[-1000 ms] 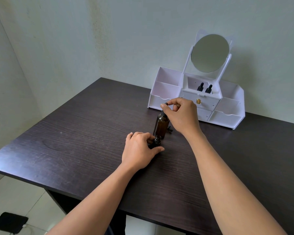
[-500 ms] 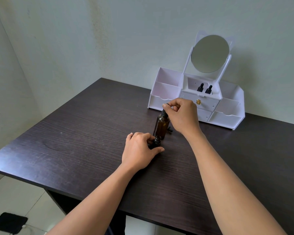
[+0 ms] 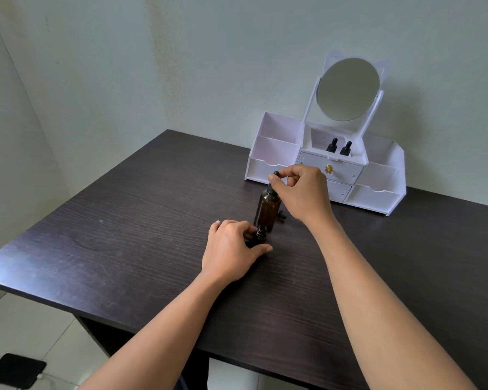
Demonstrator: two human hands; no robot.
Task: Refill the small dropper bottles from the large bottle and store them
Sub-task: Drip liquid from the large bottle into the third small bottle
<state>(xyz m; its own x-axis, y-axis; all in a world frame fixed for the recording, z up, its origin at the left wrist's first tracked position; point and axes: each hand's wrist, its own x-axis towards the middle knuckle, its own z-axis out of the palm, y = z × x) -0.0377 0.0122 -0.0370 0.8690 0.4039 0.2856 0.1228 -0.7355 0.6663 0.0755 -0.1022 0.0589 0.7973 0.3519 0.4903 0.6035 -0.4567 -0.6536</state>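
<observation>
A large amber bottle (image 3: 266,211) stands upright mid-table. My right hand (image 3: 302,197) pinches its black dropper cap (image 3: 273,178) at the neck. Just in front of it, my left hand (image 3: 231,247) holds a small dark dropper bottle (image 3: 261,233) upright on the table; its threaded neck is uncovered. A small black piece (image 3: 281,215) lies behind the big bottle, partly hidden. Two more small dropper bottles (image 3: 339,147) stand in the middle compartment of the white organizer (image 3: 273,143).
The organizer carries a round mirror (image 3: 347,89), drawers and side bins, and stands against the back wall. The dark wooden table (image 3: 124,235) ends at my near edge. A black object (image 3: 14,370) lies on the floor tiles at lower left.
My right hand's fingers have shifted slightly on the large bottle's dropper cap. My left hand and the small bottle have stayed in place.
</observation>
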